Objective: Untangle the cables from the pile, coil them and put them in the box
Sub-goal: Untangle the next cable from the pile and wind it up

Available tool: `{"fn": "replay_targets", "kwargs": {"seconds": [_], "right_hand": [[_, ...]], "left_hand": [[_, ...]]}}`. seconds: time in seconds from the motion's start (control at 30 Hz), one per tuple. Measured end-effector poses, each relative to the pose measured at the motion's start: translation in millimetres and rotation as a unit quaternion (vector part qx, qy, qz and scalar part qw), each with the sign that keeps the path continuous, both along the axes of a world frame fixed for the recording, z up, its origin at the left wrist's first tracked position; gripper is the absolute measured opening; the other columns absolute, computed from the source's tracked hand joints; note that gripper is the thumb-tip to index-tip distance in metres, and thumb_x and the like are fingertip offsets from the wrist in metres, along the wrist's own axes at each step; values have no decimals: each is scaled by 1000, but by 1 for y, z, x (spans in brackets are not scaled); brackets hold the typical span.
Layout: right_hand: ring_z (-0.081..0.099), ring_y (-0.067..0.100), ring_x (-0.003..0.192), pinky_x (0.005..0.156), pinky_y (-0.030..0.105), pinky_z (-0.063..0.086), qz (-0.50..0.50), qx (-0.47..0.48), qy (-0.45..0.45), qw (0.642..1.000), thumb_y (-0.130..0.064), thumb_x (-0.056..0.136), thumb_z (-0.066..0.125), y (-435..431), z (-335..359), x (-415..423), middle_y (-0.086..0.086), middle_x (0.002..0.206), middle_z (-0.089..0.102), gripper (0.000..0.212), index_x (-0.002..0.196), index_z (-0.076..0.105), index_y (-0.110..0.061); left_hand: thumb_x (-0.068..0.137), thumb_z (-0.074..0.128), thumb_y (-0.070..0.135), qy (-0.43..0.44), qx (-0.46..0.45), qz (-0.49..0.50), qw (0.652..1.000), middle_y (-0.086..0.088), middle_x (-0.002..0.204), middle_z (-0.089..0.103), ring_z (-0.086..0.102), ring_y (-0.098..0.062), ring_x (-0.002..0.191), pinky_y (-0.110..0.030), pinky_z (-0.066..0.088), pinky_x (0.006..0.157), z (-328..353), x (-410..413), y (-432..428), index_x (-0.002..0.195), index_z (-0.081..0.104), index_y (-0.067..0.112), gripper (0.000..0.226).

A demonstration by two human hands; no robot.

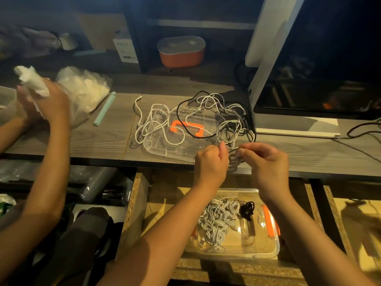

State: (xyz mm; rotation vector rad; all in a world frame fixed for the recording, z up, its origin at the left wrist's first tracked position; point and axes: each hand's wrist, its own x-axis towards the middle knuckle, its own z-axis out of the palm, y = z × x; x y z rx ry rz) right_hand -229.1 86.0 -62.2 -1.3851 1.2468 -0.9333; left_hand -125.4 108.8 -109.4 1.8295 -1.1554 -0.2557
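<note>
A tangled pile of white and black cables [208, 118] lies on the wooden desk, partly over a clear box lid [162, 147] with an orange handle [186, 129]. At the desk's front edge my left hand [211, 162] and my right hand [266, 164] both pinch a grey-white cable [234, 159] that hangs in small loops between them and runs up into the pile. Below the desk, in an open drawer, stands the clear box [268, 250] with orange clips; several coiled white cables [216, 221] and one black coil [247, 210] lie in it.
Another person's hands [47, 100] at the left hold white tissue beside a clear plastic bag [84, 89]. A pale green stick [104, 109] lies on the desk. A white monitor [309, 79] stands at the right, an orange container [181, 52] on the back shelf.
</note>
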Motion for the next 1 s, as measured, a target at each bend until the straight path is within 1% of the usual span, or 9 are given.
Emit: {"fn": "replay_targets", "kwargs": {"seconds": [0.1,0.17,0.23,0.4,0.6,0.7,0.83,0.93,1.0], "right_hand": [[66,10,78,76,18,51,109,-367,181,906,-10,86,59,11,-12,1,4,86,72,15,89,73,-7],[68,13,74,77,13,46,158,-456,213,849,-12,87,53,15,-18,-2,8,84,72,22,87,73,-2],[69,15,74,72,16,50,170,-478,214,835,-12,84,54,14,-21,-6,10,84,73,22,85,73,-1],[54,0,97,87,5,41,173,-302,202,915,-17,78,72,-7,-17,-18,-4,105,62,27,104,69,-10],[57,8,80,69,11,42,289,-273,306,865,-11,83,69,-16,-11,-17,-2,93,64,13,95,73,-13],[57,9,68,61,20,45,267,-231,293,889,-19,88,63,-17,-8,-17,-2,75,64,11,85,69,-11],[56,30,64,64,41,48,143,55,105,983,-25,90,61,-17,-9,-14,14,70,61,25,76,60,-5],[46,27,66,60,37,42,78,226,-41,970,-21,89,62,-16,-12,-12,12,68,50,20,77,58,-7],[47,24,65,58,30,41,35,214,-71,974,-17,89,62,-12,-16,-6,13,70,51,17,77,59,-5]], "left_hand": [[103,30,28,206,187,51,959,-21,85,65,61,-29,81,-23,39,63,11,4,-12,99,67,-10,53],[104,26,29,253,246,39,935,-28,116,61,53,-37,114,-33,36,87,11,10,-18,115,60,-10,54],[104,26,27,241,237,29,941,-31,116,60,53,-40,112,-38,37,90,8,10,-16,110,61,-13,54],[102,34,27,203,139,29,969,-8,57,49,45,-21,56,-32,28,57,5,-3,0,62,56,4,52],[102,35,25,183,117,11,976,-16,56,50,47,-28,55,-36,28,55,1,-5,2,60,55,-1,54],[101,36,23,122,68,-16,990,-21,63,59,55,-34,60,-35,34,55,-6,-8,5,66,62,-7,53],[97,33,22,6,-35,-46,998,-4,53,50,44,-15,46,-21,29,46,-11,-9,10,59,60,1,51],[94,37,17,-49,-70,-51,995,-4,51,48,38,-11,42,-17,22,44,-16,-6,9,55,57,4,45],[93,37,18,-46,-62,-18,997,0,50,42,32,-8,42,-15,17,43,-18,-7,6,53,55,5,46]]}}
